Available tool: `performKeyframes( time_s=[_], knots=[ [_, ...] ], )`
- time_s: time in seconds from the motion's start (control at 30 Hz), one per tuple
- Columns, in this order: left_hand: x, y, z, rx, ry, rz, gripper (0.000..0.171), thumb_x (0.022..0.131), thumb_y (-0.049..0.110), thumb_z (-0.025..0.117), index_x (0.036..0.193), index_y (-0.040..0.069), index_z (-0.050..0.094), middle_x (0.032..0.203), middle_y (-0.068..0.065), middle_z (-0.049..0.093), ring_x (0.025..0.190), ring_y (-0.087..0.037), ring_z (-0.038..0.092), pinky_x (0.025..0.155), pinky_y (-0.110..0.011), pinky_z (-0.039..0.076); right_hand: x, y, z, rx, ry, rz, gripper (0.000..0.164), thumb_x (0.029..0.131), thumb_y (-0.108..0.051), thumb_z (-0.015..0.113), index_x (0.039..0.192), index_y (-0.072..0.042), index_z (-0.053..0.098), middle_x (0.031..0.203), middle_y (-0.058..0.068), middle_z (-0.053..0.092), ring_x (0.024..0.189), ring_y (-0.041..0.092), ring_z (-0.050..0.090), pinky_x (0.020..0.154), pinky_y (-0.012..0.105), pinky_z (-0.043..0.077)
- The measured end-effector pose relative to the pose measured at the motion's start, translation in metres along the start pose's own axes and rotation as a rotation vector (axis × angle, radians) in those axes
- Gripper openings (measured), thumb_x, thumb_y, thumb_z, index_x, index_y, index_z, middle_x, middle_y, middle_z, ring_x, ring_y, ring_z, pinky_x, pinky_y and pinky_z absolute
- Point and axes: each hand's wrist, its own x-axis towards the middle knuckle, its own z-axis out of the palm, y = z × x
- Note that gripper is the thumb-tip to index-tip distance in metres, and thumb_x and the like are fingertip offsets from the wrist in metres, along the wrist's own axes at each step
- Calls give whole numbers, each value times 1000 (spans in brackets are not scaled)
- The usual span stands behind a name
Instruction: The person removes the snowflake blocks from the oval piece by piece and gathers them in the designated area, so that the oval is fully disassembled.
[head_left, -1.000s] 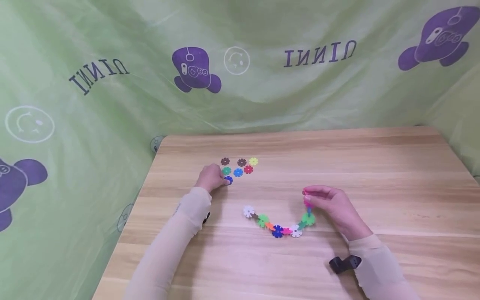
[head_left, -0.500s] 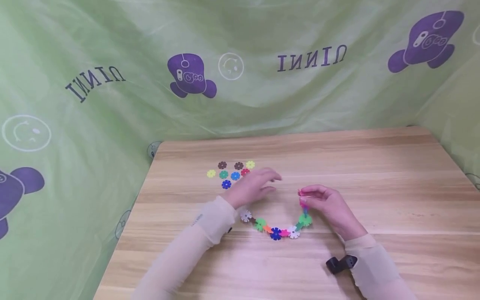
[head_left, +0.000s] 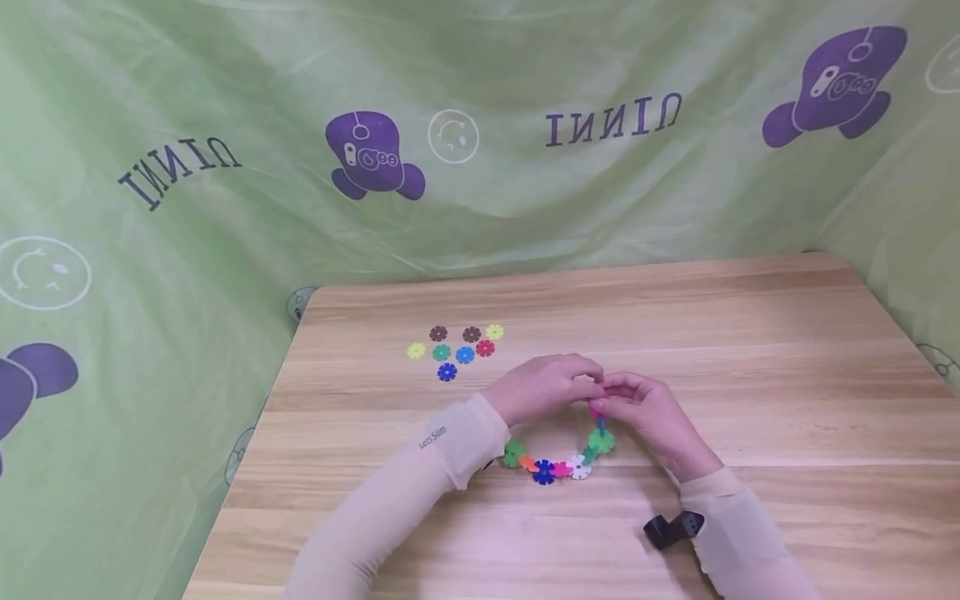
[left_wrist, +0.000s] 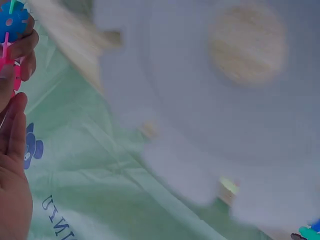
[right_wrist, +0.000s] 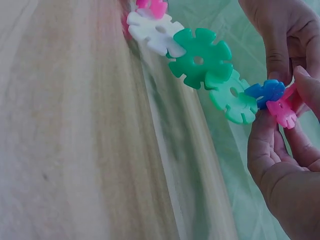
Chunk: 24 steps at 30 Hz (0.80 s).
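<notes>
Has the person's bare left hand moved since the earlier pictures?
Yes: in the head view, the left hand has moved rightward, away from the loose dark-blue, flower-shaped plastic disc.

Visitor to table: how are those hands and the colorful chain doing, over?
Right hand pinches chain at pink end. Left hand alongside, hold unclear. Loose discs lie leftward, seemingly not blocking.

Green printed curtain (head_left: pixel 510 221) behind wood-grain table (head_left: pixel 675 325).
</notes>
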Motion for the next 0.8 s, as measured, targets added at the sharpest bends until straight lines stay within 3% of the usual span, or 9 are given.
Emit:
performKeyframes(
  time_s=[0.03, 0.1, 0.2, 0.43, 0.8],
  knots=[
    [-1, -1, 0, 100, 32, 73, 26, 100, 17, 59, 125, 17, 66, 133, 1, 64, 127, -12, 57, 111, -19, 40, 0, 0, 0, -11, -2, 0, 41, 86, -12, 75, 119, 7, 59, 104, 2, 72, 95, 9, 69, 87, 21, 56],
    [-2, -2, 0, 229, 73, 148, 26, 96, 12, 64, 122, 17, 68, 130, 0, 66, 125, -13, 58, 110, -18, 40, 0, 1, 0, -28, -1, 6, 44, 86, -15, 77, 120, 6, 59, 109, 11, 72, 95, 9, 69, 87, 21, 56],
    [-2, -4, -1, 293, 94, 173, 25, 94, 10, 66, 118, 17, 70, 125, 3, 68, 121, -10, 61, 108, -16, 42, -1, 3, 0, -66, -9, 9, 48, 85, -21, 77, 123, 4, 61, 118, 20, 69, 98, 9, 70, 89, 20, 55],
    [-3, -4, -3, 313, 56, 181, 26, 96, 8, 62, 121, 16, 67, 122, 5, 69, 119, -9, 61, 107, -16, 43, -3, 6, 0, -78, -14, 22, 46, 85, -24, 78, 120, 2, 64, 119, 19, 70, 100, 11, 70, 89, 21, 55],
    [-1, -5, 1, 301, 118, 221, 25, 90, 1, 65, 112, 13, 69, 114, 4, 72, 112, -8, 64, 102, -13, 45, -2, 8, 0, -107, 7, 46, 37, 86, -26, 76, 111, 1, 68, 104, 5, 74, 100, 16, 66, 90, 23, 52]
  ],
)
